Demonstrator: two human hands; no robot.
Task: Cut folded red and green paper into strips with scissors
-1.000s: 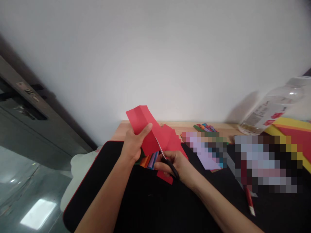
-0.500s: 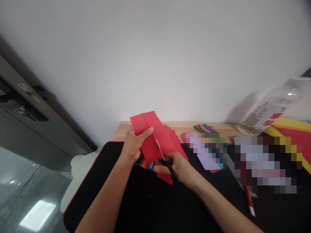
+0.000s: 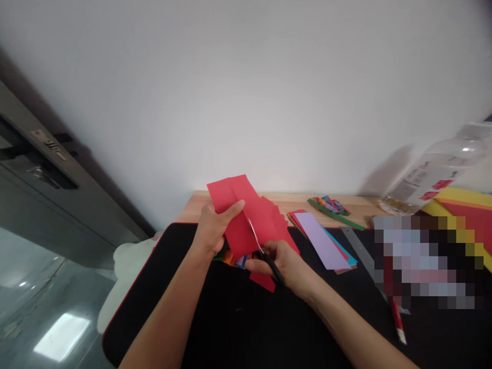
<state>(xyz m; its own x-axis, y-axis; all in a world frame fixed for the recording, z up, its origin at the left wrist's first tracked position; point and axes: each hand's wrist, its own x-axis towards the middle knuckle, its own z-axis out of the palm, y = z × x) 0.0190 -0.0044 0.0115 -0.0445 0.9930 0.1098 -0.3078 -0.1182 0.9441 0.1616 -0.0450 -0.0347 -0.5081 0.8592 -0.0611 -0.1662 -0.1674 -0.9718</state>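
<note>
A sheet of red paper is pinched in my left hand, with the thumb lying on top. My right hand grips a pair of scissors by the dark handles. Their blades lie at a cut running up into the red paper from its lower edge. More red paper pieces fan out behind the sheet on the right, and another red piece lies under my right hand. Small colourful paper bits show partly between my hands, below the sheet.
On the black mat, right of my hands, lie coloured paper strips, a metal ruler and a red pen. Folded strips rest near the wall. A clear bottle stands by yellow and red sheets. Part of the right side is pixelated.
The view has shifted slightly. My hands, the scissors and the red paper keep nearly the same places relative to each other. The coloured strips, pixelated before, now show plainly.
</note>
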